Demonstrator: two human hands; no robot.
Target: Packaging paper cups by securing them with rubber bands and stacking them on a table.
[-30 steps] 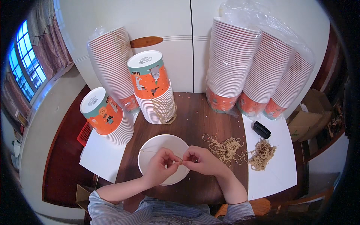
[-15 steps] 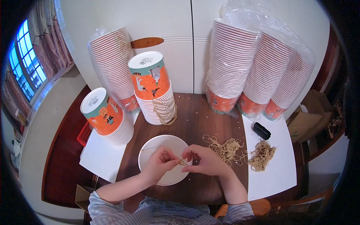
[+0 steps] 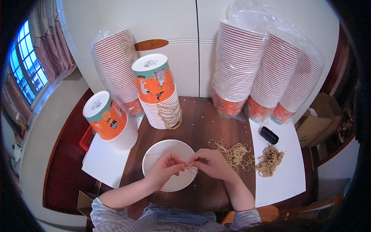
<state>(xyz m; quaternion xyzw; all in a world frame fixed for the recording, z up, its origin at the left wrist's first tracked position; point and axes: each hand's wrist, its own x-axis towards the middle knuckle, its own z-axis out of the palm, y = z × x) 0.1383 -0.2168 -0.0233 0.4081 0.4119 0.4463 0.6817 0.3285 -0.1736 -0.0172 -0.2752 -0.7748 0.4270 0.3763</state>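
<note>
Over the mouth of a white paper bucket [image 3: 170,145], my left hand [image 3: 167,171] and my right hand [image 3: 210,164] meet fingertip to fingertip. Both are pinched on a thin tan cord [image 3: 192,168], which shows as a small loop at the bucket's right rim. Another bit of tan cord [image 3: 148,155] sticks out at the bucket's left rim. How the cord runs between my fingers is too small to make out. Beside my right hand lies a tangled pile of tan cords [image 3: 236,154].
A second cord pile [image 3: 270,160] and a black object [image 3: 269,135] lie on white board at right. Upturned orange bucket stacks [image 3: 156,87] [image 3: 112,120] stand at left, the farther with cord handles. Plastic-wrapped bucket stacks [image 3: 239,65] [image 3: 116,65] line the wall.
My right thumb and fingers have closed together on the cord, where they were farther apart before. The cord loop now shows beside the right fingertips. My left hand has barely moved.
</note>
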